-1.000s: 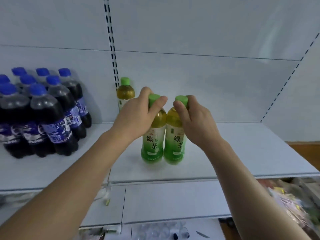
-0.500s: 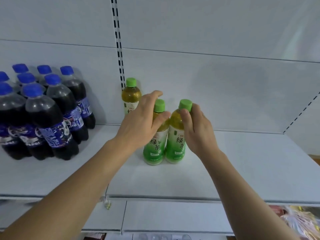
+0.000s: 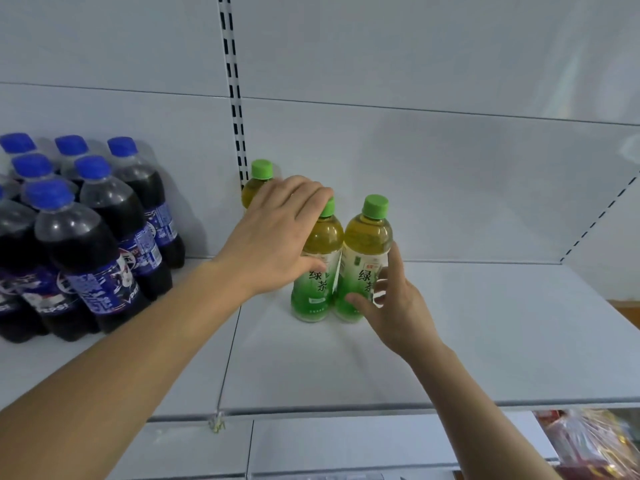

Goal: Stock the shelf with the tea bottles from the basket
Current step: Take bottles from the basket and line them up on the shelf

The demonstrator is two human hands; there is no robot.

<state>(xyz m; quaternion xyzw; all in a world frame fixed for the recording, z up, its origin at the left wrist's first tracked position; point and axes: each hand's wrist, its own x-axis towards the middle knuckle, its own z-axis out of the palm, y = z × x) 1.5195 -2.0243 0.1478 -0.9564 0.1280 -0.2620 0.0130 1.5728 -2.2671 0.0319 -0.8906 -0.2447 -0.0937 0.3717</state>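
Two green-capped tea bottles stand upright and touching on the white shelf (image 3: 467, 341). My left hand (image 3: 273, 244) lies over the left tea bottle (image 3: 320, 271) with its fingers stretched flat across the cap and its thumb against the label, not gripping. My right hand (image 3: 398, 313) wraps the lower part of the right tea bottle (image 3: 367, 244), thumb in front and fingers behind. A third tea bottle (image 3: 259, 178) stands behind my left hand against the back wall, partly hidden. The basket is out of view.
Several dark cola bottles with blue caps (image 3: 90, 244) crowd the left side of the shelf. A slotted upright (image 3: 235, 98) runs up the back wall. Red and yellow packaged goods (image 3: 588, 441) lie below the shelf at the lower right.
My left hand has let go of its bottle's neck and spread flat over the cap. My right hand has slid down from the cap to the lower body of the right bottle.
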